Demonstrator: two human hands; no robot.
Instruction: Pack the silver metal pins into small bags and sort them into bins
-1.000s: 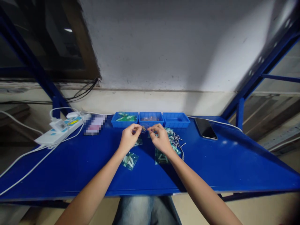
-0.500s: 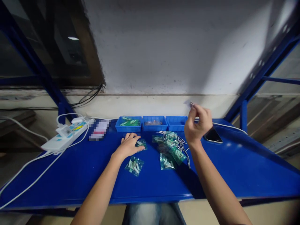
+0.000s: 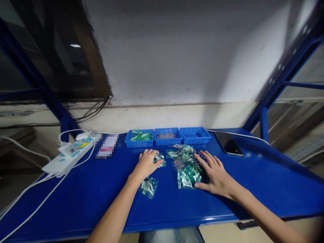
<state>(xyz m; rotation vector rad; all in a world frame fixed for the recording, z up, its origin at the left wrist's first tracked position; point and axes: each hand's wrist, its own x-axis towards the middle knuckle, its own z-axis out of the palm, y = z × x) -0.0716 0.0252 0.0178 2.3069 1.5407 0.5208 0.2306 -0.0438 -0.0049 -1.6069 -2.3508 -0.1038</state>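
My left hand rests on the blue table, its thumb and fingers beside a small green-tinted bag of white pieces. Nearer the front edge, below that hand, lies another such bag. My right hand is spread at the right side of a pile of green bags, fingertips touching or just over it; nothing shows in its grip. Thin metal rods stick out of the pile, partly hidden by the bags and fingers.
Three blue bins stand at the back: one with green bags, one with brownish pieces, one bare inside. A phone lies right. A white power strip with cables lies left, near a blurred card.
My right hand has come down from its raised pinch at the wall to the pile and opened; the small clear item it held is gone from it. Some pile bags have shifted.
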